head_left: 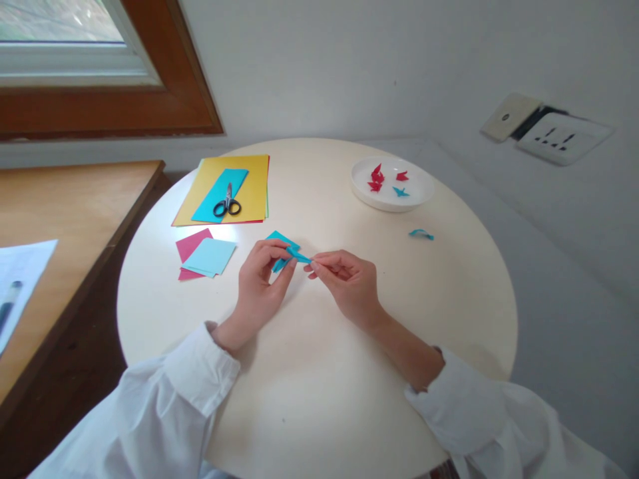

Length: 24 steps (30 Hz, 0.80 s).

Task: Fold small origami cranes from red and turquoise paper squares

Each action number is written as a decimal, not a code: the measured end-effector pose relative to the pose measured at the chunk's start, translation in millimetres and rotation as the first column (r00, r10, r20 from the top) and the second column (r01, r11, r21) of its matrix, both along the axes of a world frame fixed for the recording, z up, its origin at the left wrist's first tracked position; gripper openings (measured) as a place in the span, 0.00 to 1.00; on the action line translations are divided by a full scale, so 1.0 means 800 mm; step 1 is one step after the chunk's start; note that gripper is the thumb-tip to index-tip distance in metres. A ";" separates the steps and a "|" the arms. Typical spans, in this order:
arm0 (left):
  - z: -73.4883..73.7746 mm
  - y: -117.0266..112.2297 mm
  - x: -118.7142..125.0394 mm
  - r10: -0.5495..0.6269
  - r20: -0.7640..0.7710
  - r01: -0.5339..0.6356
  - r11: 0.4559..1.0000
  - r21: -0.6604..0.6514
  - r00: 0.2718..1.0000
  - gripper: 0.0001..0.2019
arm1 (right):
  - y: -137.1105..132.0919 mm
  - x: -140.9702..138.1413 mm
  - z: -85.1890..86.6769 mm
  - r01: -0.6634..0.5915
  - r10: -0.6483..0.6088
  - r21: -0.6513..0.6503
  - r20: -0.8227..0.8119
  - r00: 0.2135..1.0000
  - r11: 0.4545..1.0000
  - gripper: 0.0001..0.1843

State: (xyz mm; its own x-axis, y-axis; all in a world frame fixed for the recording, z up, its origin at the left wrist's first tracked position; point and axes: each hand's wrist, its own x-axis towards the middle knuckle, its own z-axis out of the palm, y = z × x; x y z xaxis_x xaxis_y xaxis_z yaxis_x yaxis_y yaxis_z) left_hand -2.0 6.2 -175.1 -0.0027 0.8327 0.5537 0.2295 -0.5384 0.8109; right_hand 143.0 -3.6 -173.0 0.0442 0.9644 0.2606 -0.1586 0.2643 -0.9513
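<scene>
A small piece of folded blue paper (300, 257) is held between my two hands above the middle of the round table. My left hand (262, 276) pinches its wider left part between thumb and fingers. At its narrow right tip, my right hand (347, 276) has thumb and fingertips closed on the paper. Just behind my left fingers lies more blue paper (282, 237), partly covered by the hand. Left of that hand rest pale blue paper squares (212, 257) on top of pink paper (192, 245).
Black-handled scissors (227, 205) lie on a blue strip (238, 181) over yellow sheets (257, 193). A white dish (357, 186) holds red and blue folded paper birds (401, 191). A curled blue scrap (422, 234) lies right. A wooden desk (90, 199) stands left; walls border the table (319, 399).
</scene>
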 end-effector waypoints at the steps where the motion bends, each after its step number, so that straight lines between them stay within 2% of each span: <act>1: 0.000 0.000 0.000 0.000 0.001 0.000 1.000 0.002 1.000 0.01 | 0.000 0.000 0.000 -0.003 0.003 -0.002 -0.006 1.000 1.000 0.08; 9: 0.001 -0.001 0.000 -0.026 0.000 0.026 0.999 0.024 1.000 0.02 | 0.002 0.000 -0.004 0.003 -0.003 -0.003 -0.011 1.000 1.000 0.08; 24: 0.000 -0.001 -0.001 -0.028 -0.010 0.028 0.999 -0.024 1.000 0.01 | 0.003 0.000 -0.005 0.018 -0.017 -0.027 0.025 1.000 0.999 0.17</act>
